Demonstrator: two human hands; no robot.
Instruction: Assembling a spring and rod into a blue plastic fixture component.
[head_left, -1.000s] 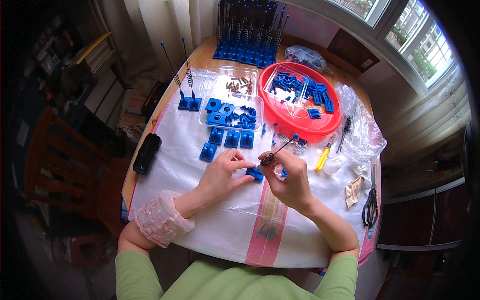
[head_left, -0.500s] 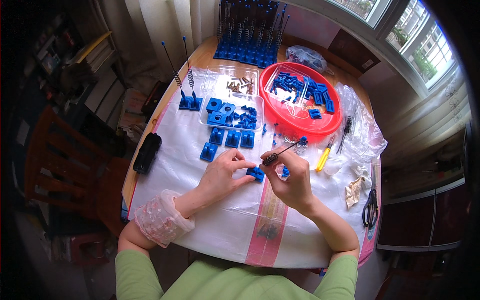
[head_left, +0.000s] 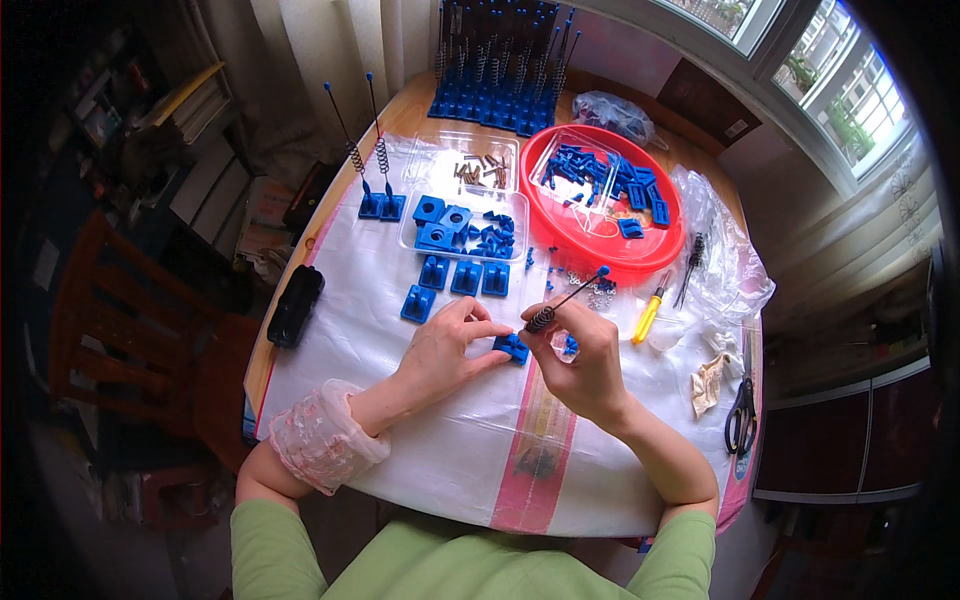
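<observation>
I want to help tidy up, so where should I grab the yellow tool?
Probably best to grip the yellow tool by its thick handle, coming from the near side: that end points nearer you, while the thin end points away.

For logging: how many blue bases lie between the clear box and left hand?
4: left base, middle base, right base in a row by the box; front base nearer the left hand, which may hide more.
</observation>
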